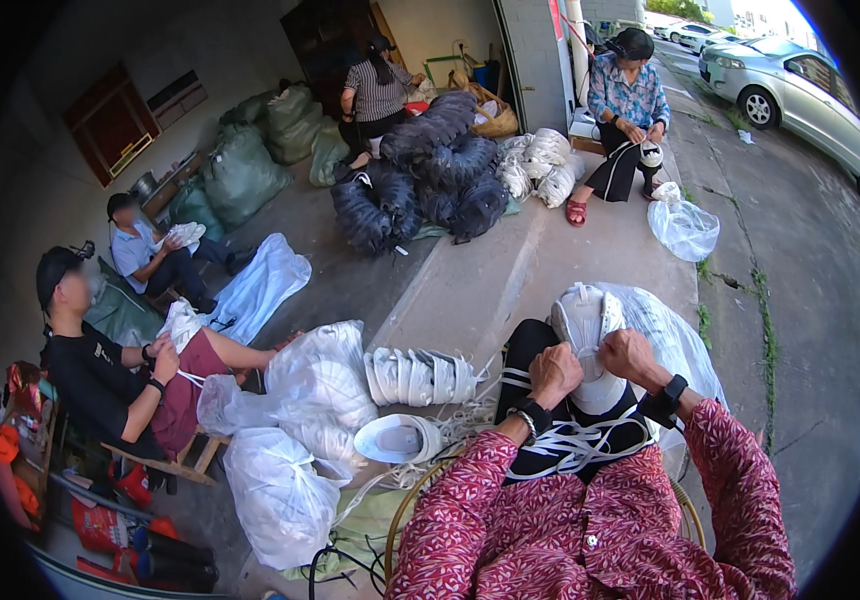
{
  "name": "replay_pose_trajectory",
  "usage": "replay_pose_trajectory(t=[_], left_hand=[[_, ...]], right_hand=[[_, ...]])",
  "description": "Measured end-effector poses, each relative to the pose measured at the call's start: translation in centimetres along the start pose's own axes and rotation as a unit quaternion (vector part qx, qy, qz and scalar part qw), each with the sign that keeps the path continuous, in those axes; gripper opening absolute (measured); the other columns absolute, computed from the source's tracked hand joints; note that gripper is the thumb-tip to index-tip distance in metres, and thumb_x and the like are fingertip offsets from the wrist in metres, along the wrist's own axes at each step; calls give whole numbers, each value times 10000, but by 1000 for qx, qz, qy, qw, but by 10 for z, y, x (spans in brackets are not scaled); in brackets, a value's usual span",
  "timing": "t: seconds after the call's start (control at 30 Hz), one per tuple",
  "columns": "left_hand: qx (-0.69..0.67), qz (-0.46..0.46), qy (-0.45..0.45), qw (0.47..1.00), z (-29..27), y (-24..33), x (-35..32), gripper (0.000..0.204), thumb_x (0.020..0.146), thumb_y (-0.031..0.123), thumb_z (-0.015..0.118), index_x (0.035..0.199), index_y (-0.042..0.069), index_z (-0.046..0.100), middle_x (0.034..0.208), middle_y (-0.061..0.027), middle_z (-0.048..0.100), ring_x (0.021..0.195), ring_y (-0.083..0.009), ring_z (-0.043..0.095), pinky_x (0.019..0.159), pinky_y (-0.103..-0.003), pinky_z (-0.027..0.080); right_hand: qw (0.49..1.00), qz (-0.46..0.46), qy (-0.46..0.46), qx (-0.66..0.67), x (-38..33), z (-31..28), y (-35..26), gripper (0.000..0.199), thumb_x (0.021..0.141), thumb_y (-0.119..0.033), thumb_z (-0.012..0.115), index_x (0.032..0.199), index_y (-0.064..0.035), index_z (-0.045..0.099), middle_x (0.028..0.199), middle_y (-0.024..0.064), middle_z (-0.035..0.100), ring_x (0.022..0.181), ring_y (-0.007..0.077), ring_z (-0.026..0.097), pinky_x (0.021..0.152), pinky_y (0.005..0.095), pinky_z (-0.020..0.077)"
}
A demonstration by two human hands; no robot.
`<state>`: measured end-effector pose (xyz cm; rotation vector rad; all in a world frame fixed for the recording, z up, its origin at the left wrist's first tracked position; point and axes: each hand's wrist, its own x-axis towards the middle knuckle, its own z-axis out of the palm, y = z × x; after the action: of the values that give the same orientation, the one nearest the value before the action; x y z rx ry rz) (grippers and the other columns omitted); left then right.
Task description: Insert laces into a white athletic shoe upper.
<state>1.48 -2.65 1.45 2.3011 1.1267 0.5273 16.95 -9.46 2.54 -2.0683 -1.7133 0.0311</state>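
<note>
Two hands on one shoe: I am holding a white shoe (584, 345) on my lap, just right of the frame's centre, its toe pointing up the picture and away from me. My left hand (554, 373) is closed against the shoe's left flank, knuckles up, fingers curled in on it; my right hand (630, 355) is pinching at the upper edge on the other side, fingers narrow and bunched, though what exactly they are nipping is too small to tell. White laces (575, 445) are lying in loose strands across my dark trousers just below.

I am judging that this is lacing work, so the thing to get right is tension: I am keeping the left hand firm so the shoe cannot twist, and letting the right do the fine feeding, drawing each pass flat rather than rolled.

To the left of my knee a row of white shoes (420, 376) is standing packed together, with a single white shoe (398, 438) lying below it, beside bulging white plastic bags (295, 440). Other people are sitting at the left and top of the frame, busy with their own pairs.
</note>
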Motion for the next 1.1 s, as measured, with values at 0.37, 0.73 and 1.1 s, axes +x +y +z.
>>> replay_pose_trajectory(t=[0.37, 0.73, 1.1], left_hand=[[9, -5, 6, 1000, 2, -3, -1, 199, 798, 189, 514, 799, 5, 589, 821, -230, 636, 801, -410, 615, 712, -503, 487], [-4, 10, 18, 1000, 2, -4, -3, 215, 800, 193, 511, 795, 4, 614, 834, -236, 640, 802, -411, 619, 723, -487, 496], [-17, 6, 13, 1000, 3, -7, -2, 208, 815, 204, 514, 812, 11, 594, 828, -220, 640, 802, -413, 612, 715, -500, 486]], right_hand=[[996, -81, 12, 36, -10, -7, -2, 214, 762, -137, 537, 604, 1, 583, 566, 215, 553, 506, 374, 566, 487, 445, 448], [992, -12, -22, 125, -13, -22, -6, 240, 788, -178, 578, 672, 30, 605, 601, 223, 550, 513, 355, 558, 494, 414, 431], [992, -21, 35, 120, -6, -25, -11, 163, 778, -130, 608, 733, 27, 604, 688, 199, 571, 611, 357, 563, 572, 394, 453]])
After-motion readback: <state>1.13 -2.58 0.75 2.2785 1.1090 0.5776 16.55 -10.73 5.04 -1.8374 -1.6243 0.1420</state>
